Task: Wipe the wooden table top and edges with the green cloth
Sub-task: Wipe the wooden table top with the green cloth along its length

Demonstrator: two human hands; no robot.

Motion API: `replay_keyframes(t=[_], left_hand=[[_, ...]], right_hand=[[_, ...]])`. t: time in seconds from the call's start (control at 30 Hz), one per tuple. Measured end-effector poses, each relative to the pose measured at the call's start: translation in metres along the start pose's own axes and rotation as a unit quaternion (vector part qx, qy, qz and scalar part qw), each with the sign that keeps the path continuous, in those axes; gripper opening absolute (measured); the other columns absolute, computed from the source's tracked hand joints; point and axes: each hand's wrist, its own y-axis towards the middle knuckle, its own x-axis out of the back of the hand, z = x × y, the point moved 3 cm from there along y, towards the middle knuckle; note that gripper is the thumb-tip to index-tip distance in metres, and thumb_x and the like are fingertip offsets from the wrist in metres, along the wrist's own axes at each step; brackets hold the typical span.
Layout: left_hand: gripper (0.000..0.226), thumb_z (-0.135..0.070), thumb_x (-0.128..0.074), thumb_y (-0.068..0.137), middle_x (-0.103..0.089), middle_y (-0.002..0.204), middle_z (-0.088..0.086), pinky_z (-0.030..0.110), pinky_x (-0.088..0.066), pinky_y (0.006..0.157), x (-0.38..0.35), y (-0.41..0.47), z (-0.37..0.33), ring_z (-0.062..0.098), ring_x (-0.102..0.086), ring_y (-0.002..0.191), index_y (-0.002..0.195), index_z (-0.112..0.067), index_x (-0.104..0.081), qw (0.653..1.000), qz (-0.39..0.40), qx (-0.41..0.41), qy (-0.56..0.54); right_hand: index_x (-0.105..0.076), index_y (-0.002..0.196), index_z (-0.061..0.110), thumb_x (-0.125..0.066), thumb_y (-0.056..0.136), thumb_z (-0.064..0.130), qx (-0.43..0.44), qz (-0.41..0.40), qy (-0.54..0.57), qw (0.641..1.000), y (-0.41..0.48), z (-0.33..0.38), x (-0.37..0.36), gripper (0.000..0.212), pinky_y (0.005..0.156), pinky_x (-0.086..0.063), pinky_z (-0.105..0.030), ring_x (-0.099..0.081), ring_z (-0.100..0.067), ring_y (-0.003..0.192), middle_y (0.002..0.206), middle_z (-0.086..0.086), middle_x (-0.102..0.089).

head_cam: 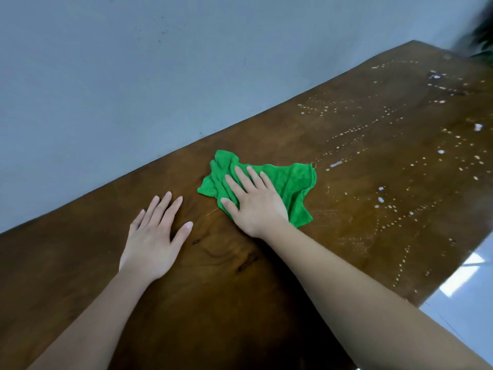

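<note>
A dark wooden table [266, 276] fills most of the view and runs away to the upper right. The crumpled green cloth [290, 182] lies on its top near the far edge. My right hand [253, 201] presses flat on the cloth, fingers spread and pointing toward the wall. My left hand [154, 236] rests flat on the bare wood to the left of the cloth, fingers apart, holding nothing. Lines of pale droplets [400, 156] cover the right half of the table top.
A blue-grey wall [133, 76] runs right behind the table's far edge. A dark leafy plant [482, 36], blurred, sits at the far right corner. Shiny white floor [464, 284] shows beyond the near right edge of the table.
</note>
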Motion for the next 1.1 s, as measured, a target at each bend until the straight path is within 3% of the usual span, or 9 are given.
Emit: replay_keyframes(t=[0.27, 0.6, 0.77, 1.1], left_hand=[[0.097, -0.088, 0.007, 0.098, -0.001, 0.188, -0.005, 0.05, -0.007, 0.14, 0.0, -0.01, -0.003, 0.018, 0.003, 0.174, 0.179, -0.037, -0.009, 0.999, 0.013, -0.036, 0.006], [0.089, -0.083, 0.003, 0.103, 0.0, 0.188, -0.006, 0.049, -0.009, 0.141, -0.01, -0.058, -0.059, 0.018, 0.002, 0.174, 0.179, -0.038, -0.008, 0.989, 0.017, -0.147, 0.02], [0.089, -0.084, 0.004, 0.102, 0.001, 0.188, -0.008, 0.047, -0.006, 0.141, -0.011, -0.058, -0.061, 0.016, 0.004, 0.174, 0.179, -0.039, -0.006, 0.989, 0.014, -0.146, 0.019], [0.093, -0.084, 0.0, 0.102, -0.008, 0.188, -0.004, 0.05, -0.012, 0.14, -0.01, -0.057, -0.065, 0.02, -0.003, 0.174, 0.179, -0.035, -0.016, 0.99, 0.016, -0.139, 0.026]], right_hand=[[0.0, 0.178, 0.036, 0.0, 0.11, 0.074, -0.013, 0.017, 0.016, 1.0, -0.108, 0.029, -0.007, 0.078, 0.138, 0.007, -0.051, 0.018, -0.024, 0.171, 0.187, 0.004, 0.009], [-0.002, 0.177, 0.044, -0.004, 0.112, 0.076, -0.031, -0.009, 0.045, 0.998, -0.232, 0.028, -0.017, 0.072, 0.139, 0.006, -0.049, 0.02, -0.015, 0.17, 0.186, 0.011, 0.006], [-0.006, 0.177, 0.047, -0.006, 0.113, 0.075, -0.061, -0.028, 0.036, 0.997, -0.243, -0.02, -0.009, 0.07, 0.139, 0.005, -0.045, 0.016, -0.013, 0.171, 0.186, 0.014, 0.004], [-0.01, 0.177, 0.046, -0.003, 0.109, 0.075, -0.243, -0.066, 0.018, 0.968, -0.207, -0.19, 0.027, 0.074, 0.139, -0.001, -0.045, 0.003, -0.017, 0.173, 0.187, 0.009, -0.002]])
